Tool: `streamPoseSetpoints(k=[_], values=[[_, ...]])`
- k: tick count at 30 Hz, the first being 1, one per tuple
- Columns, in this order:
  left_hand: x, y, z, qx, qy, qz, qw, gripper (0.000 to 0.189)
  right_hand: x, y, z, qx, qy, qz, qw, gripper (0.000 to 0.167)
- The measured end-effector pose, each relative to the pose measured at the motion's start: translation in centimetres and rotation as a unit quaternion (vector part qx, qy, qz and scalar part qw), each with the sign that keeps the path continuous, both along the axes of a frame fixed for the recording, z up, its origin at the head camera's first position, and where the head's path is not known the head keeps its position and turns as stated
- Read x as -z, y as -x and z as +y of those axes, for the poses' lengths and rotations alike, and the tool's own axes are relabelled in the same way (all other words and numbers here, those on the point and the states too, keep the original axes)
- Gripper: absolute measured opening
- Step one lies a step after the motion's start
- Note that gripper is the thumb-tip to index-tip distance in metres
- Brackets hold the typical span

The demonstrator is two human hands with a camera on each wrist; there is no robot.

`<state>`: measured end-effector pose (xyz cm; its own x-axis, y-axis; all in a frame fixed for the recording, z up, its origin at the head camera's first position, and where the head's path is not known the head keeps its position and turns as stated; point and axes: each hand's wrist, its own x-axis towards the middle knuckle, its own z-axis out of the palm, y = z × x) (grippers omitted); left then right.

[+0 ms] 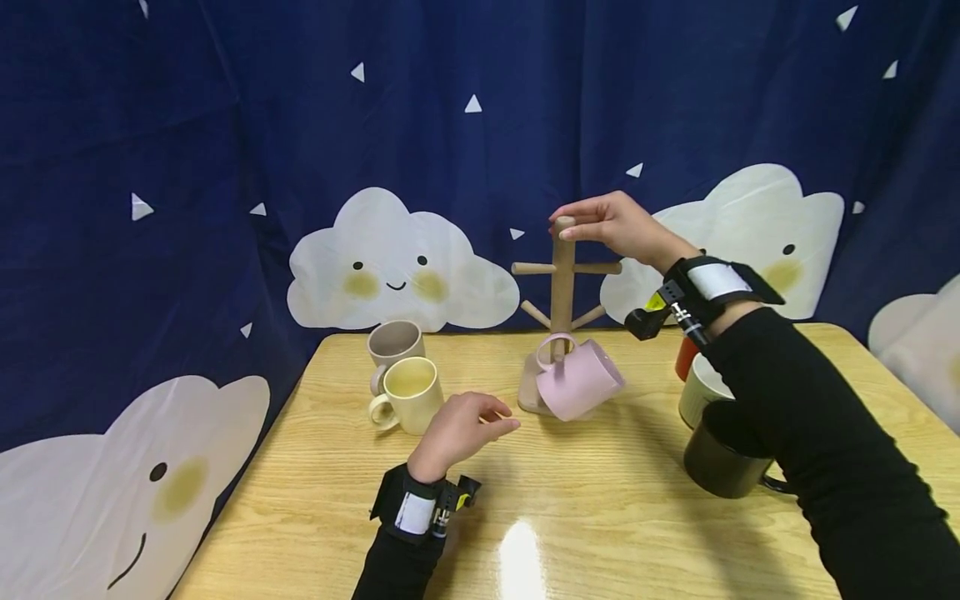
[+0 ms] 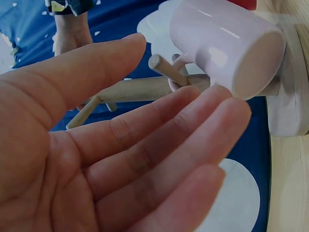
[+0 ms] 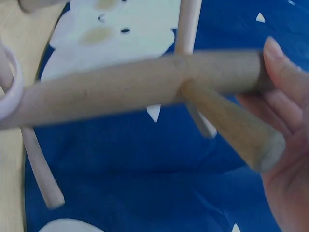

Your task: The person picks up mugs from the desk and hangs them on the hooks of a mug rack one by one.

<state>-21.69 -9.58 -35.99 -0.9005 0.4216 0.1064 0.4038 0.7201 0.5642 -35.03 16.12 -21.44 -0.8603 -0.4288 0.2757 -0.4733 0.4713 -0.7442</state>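
A wooden mug tree (image 1: 562, 292) stands toward the back of the table, its pegs branching out at two heights. On a low front peg a pink mug (image 1: 581, 382) hangs by its handle, tilted with its mouth to the right. My right hand (image 1: 618, 225) grips the top of the post between thumb and fingers, also seen in the right wrist view beside the post (image 3: 120, 87). Left of the pink mug, my left hand (image 1: 463, 429) hovers with loosely bent fingers and holds nothing. In the left wrist view its fingers (image 2: 159, 154) appear in front of the pink mug (image 2: 222, 43).
A yellow mug (image 1: 412, 398) and a grey-brown mug (image 1: 395, 340) stand at the left. Under my right forearm are a black mug (image 1: 720, 458), a cream mug (image 1: 701, 390) and a partly hidden red one (image 1: 685, 358). A dark blue cloud-print curtain (image 1: 465, 158) hangs behind the table.
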Motion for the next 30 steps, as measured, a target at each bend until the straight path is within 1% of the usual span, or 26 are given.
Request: streamPoseSetpoints(k=[4, 7, 11, 14, 17, 24, 30], values=[[-0.1, -0.1, 0.0, 0.005, -0.002, 0.004, 1.0000, 0.026, 0.1, -0.4, -0.4, 0.043, 0.016, 0.011, 0.9989, 0.035], [-0.1, -0.1, 0.0, 0.007, 0.000, 0.004, 1.0000, 0.025, 0.1, -0.8, -0.6, 0.084, 0.012, 0.023, 0.9961, 0.036], [0.0, -0.1, -0.1, 0.006, 0.006, 0.003, 1.0000, 0.025, 0.1, -1.4, -1.0, 0.142, -0.005, 0.044, 0.9888, 0.035], [0.0, -0.1, -0.1, 0.008, 0.010, 0.000, 0.9999, 0.025, 0.0, -1.7, -1.3, 0.178, -0.021, 0.054, 0.9823, 0.037], [0.1, -0.1, -0.1, 0.009, 0.011, -0.005, 0.9999, 0.026, -0.1, -2.1, -1.6, 0.203, -0.035, 0.055, 0.9770, 0.039], [0.3, -0.1, -0.1, 0.010, 0.005, -0.010, 0.9999, 0.030, -0.5, -2.9, -2.3, 0.244, -0.057, 0.062, 0.9660, 0.044], [0.2, -0.1, -0.1, 0.010, 0.010, -0.010, 0.9999, 0.028, -1.0, -3.2, -2.8, 0.279, -0.068, 0.040, 0.9571, 0.044]])
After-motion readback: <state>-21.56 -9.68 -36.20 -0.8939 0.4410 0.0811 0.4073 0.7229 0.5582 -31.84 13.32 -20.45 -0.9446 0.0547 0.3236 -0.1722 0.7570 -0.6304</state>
